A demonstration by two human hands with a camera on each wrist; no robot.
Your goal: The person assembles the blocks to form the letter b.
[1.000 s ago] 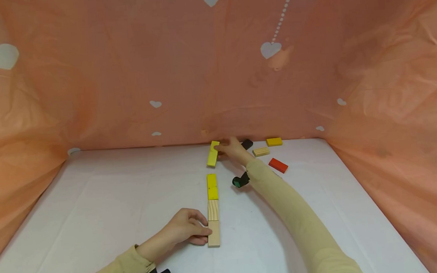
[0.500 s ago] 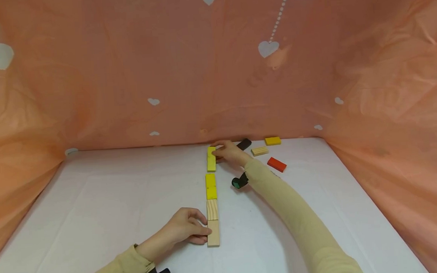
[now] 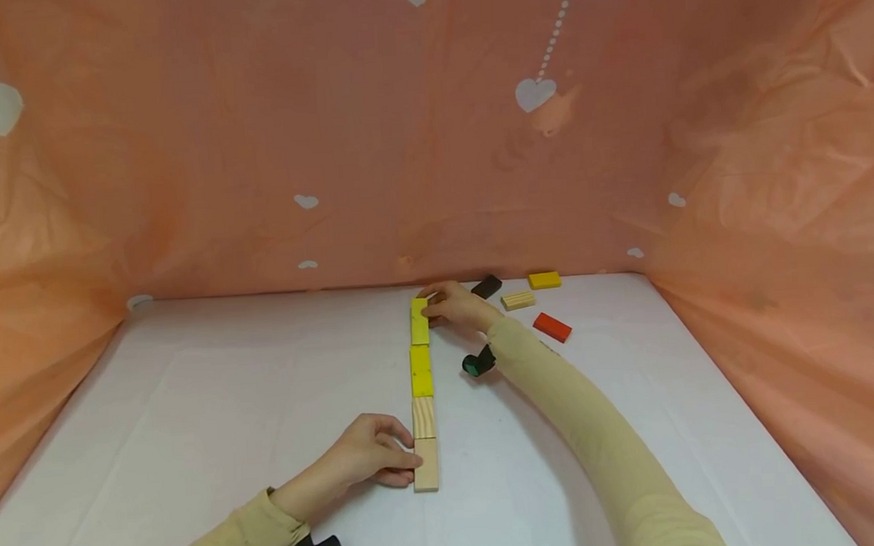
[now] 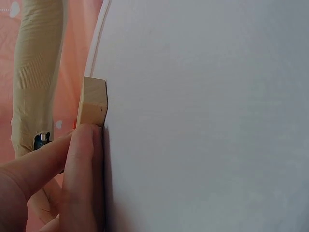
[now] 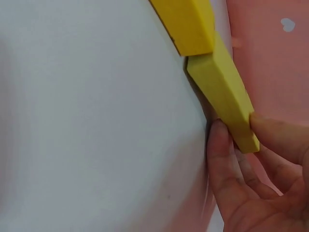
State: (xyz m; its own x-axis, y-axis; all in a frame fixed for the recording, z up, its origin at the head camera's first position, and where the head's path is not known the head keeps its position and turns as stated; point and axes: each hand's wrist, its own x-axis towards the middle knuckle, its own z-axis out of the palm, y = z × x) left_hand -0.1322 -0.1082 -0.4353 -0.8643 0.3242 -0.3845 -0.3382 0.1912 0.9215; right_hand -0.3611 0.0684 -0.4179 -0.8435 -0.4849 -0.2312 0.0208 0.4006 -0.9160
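Note:
A straight row of flat wooden blocks runs away from me along the middle of the table. At its far end my right hand (image 3: 456, 307) pinches a light yellow block (image 3: 419, 328) between thumb and fingers. In the right wrist view that yellow block (image 5: 222, 92) meets a deeper yellow block (image 5: 190, 24), slightly offset from it. Nearer come a striped bare-wood block (image 3: 423, 417) and a plain bare-wood block (image 3: 427, 470). My left hand (image 3: 369, 452) holds the plain block by its left side, one digit on its top. Its end shows in the left wrist view.
Loose blocks lie beyond the right hand: a black one (image 3: 486, 287), a bare-wood one (image 3: 518, 301), a golden yellow one (image 3: 544, 281) and a red one (image 3: 552, 328). An orange curtain (image 3: 354, 144) stands around the white table (image 3: 262, 367).
My right hand has brought the light yellow block toward me, straightened it and closed the gap to the row's far end. The left hand stays at the plain block.

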